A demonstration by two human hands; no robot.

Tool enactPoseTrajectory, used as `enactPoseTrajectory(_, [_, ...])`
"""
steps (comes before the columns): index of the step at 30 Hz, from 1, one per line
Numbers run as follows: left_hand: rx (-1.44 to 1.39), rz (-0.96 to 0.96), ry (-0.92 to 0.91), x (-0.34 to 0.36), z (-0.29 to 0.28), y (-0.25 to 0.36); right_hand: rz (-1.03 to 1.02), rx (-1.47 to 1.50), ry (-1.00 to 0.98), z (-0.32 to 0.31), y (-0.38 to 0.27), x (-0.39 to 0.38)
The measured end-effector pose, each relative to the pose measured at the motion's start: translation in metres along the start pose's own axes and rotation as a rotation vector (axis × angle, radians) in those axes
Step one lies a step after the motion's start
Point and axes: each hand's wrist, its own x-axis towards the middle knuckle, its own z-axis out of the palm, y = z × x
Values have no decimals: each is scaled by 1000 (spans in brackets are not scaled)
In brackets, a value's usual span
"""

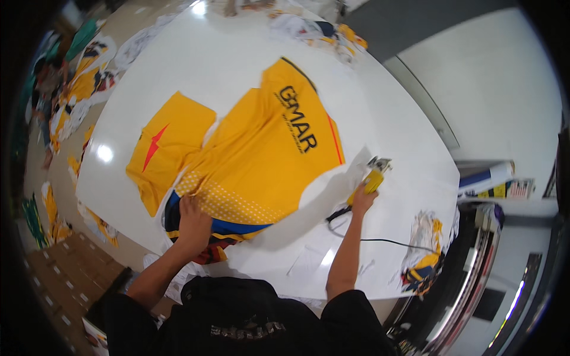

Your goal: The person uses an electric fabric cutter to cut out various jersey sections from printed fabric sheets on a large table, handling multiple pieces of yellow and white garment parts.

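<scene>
A large yellow jersey panel (249,142) with dark lettering, a white-dotted band and a blue lower edge lies creased on the white table. My left hand (195,226) is closed on the panel's lower left edge, where yellow meets blue and dark cloth. Beside it on the left rests a smaller yellow fabric piece (172,139) with a red flash mark. My right hand (362,200) grips a yellow handheld electric cloth cutter (373,180) with a metal head. It stands on the bare table, apart from the panel's right edge. Its black cord (392,242) trails to the right.
Around the white table (404,142) lie heaps of scraps: one pile (424,255) at the right, another (326,35) along the far edge. Yellow and white cloth covers parts of the floor at left, where another person (47,89) sits. Brown boxes (74,279) stand lower left.
</scene>
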Motion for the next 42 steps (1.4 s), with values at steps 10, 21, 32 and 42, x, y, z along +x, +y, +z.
enactPoseTrajectory(10, [-133, 66, 6, 135, 53, 136, 142, 7, -123, -240, 113, -334])
enactPoseTrajectory(21, [69, 166, -245, -27, 41, 21, 80, -219, -562, -273, 56, -447])
enactPoseTrajectory(32, [8, 206, -227, -29, 44, 13, -31, -215, -501, -223, 42, -439])
enactPoseTrajectory(42, [-15, 201, -244, -28, 42, 12, -119, -176, -494, -213, 37, -430])
